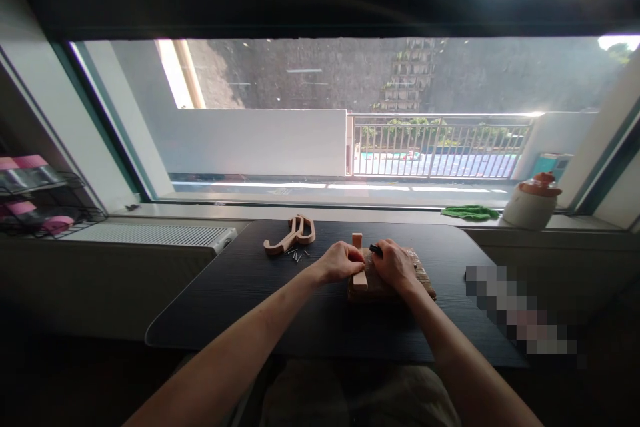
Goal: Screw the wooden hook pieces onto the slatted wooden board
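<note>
Now, on the dark table (250, 293), left hand (339, 261) clamped round a pale wooden strip (359, 278) on the rough board (423, 280); right hand (395, 265) pinching a small black tool (375, 250) beside it. Beyond: loose nails (297, 253), wooden hooks (293, 235), a jar (531, 201) on the sill.

Left hand (340, 261) and right hand (395, 265) curled, nearly touching, arms outstretched.

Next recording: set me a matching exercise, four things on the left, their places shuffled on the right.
1 wooden hooks
2 green cloth
3 rough board
4 light wooden piece

A on the sill beside the jar
B gripped by the left hand
C under the right hand
D on the table, left of the hands

Pairs: 1-D, 2-A, 3-C, 4-B.
</note>
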`<act>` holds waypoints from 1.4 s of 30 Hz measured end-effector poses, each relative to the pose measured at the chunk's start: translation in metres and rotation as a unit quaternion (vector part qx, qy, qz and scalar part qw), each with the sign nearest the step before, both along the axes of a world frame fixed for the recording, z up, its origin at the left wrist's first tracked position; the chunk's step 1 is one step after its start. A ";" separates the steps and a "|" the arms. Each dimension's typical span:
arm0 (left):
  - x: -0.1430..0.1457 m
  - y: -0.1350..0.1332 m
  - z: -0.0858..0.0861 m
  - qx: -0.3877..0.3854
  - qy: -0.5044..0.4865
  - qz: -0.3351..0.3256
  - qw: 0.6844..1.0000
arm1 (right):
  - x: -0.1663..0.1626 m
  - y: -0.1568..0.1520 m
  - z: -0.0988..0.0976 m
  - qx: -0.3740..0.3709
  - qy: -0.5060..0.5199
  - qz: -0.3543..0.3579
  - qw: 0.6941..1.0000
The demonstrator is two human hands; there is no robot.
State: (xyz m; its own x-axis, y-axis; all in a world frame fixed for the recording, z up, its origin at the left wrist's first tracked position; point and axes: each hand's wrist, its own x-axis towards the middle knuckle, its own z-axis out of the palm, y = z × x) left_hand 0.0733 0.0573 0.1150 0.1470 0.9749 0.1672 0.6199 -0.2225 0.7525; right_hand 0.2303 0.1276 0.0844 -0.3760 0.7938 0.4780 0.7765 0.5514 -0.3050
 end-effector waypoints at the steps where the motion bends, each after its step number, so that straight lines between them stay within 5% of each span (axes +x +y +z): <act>1: 0.001 -0.001 -0.002 0.002 -0.012 0.002 1.000 | 0.001 0.000 0.004 -0.020 0.013 0.006 1.000; 5: 0.002 -0.005 -0.011 -0.001 -0.060 0.029 0.998 | 0.000 -0.001 0.036 -0.128 0.170 0.080 0.974; 11: 0.003 -0.005 -0.015 0.018 -0.095 0.041 0.995 | -0.025 -0.022 0.086 -0.235 0.516 0.267 0.779; 16: 0.001 -0.003 -0.018 0.014 -0.098 0.048 0.994 | -0.047 -0.036 0.090 -0.303 0.580 0.282 0.702; 27: 0.002 -0.007 -0.013 0.014 -0.073 0.055 0.996 | -0.058 -0.035 0.065 -0.344 0.595 0.246 0.683; 33: 0.005 -0.008 -0.011 0.007 -0.061 0.090 0.994 | -0.060 -0.035 0.065 -0.332 0.577 0.264 0.698; 42: -0.002 -0.003 -0.019 0.029 -0.041 0.059 0.997 | -0.057 -0.029 0.065 -0.370 0.592 0.259 0.668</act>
State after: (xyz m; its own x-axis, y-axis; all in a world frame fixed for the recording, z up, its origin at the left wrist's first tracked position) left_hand 0.0713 0.0545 0.0962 0.0159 0.9732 0.2296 0.5818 -0.1958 0.7894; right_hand 0.1732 0.0988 0.1490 -0.3978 0.8872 0.2336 -0.4870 0.0116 -0.8733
